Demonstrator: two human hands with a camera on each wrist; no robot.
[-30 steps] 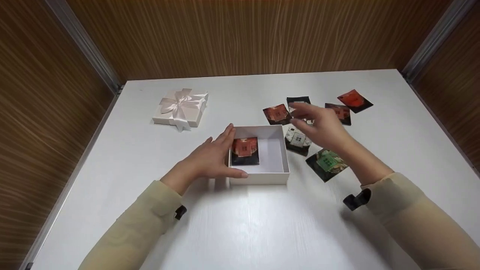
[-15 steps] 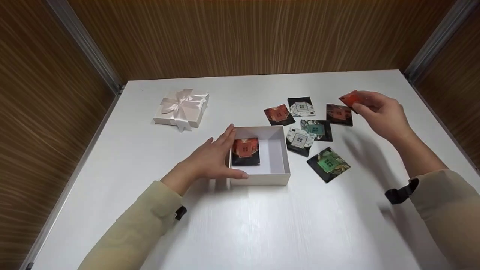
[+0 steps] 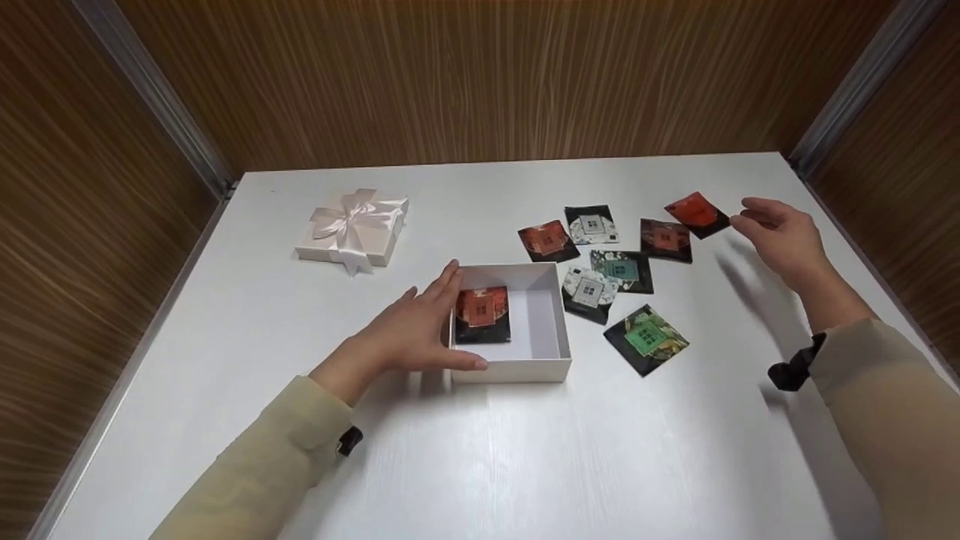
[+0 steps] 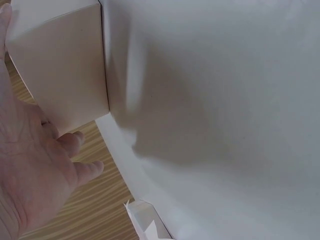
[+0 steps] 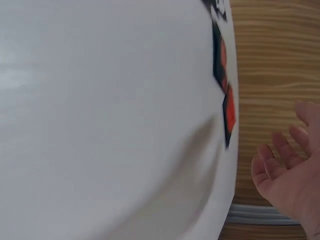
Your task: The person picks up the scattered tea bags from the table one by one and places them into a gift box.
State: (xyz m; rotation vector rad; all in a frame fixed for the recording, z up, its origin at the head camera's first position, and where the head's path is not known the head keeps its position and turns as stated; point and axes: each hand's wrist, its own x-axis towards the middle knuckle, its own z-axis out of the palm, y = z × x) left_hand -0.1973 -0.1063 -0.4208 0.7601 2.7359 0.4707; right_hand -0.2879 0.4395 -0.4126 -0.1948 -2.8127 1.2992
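A white square box [image 3: 510, 370] stands without a lid in the middle of the table. My left hand [image 3: 409, 330] holds its left side, thumb along the front wall and fingers reaching the back left corner. Inside, against the left wall, lies a red and black packet [image 3: 482, 313]. At the right, my right hand [image 3: 784, 236] hovers beside an orange-red packet [image 3: 697, 213], its fingers loosely bent. In the right wrist view this hand [image 5: 292, 167] holds nothing and shows apart from the orange-red packet [image 5: 229, 112].
Several flat packets lie right of the box: red [image 3: 547, 240], white and black [image 3: 591, 225], teal [image 3: 624, 270], dark red [image 3: 666, 240], another white one [image 3: 589, 294] and green [image 3: 646, 339]. A ribbon-tied box lid [image 3: 356, 229] sits at the back left. Wood-grain panels [image 3: 487, 82] border the table.
My right hand reached over to the orange-red packet, pinched it, then let go and drew slightly right. The packet lies near its earlier spot. My left hand stayed on the box.
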